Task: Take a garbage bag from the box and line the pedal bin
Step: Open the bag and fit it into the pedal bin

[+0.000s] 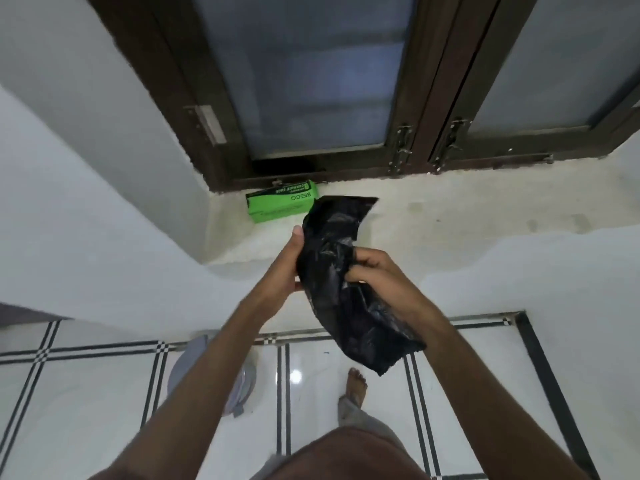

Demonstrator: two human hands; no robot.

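Above open tiled floor [104, 403], both hands [287, 271] [377, 275] gripping folded black garbage bag [339, 271], green box [282, 204] at sill edge

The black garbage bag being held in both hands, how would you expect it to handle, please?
The black garbage bag is probably floppy: it creases and droops below the right hand. Likely very light, since the left hand merely steadies it. Its glossy film may be slippery.

Glossy crinkled black plastic garbage bag [341, 271], green cardboard box [282, 206], glossy tiled floor [104, 393]

dim, even light | glare spot on floor tile [295, 375] | edges bowed, soft
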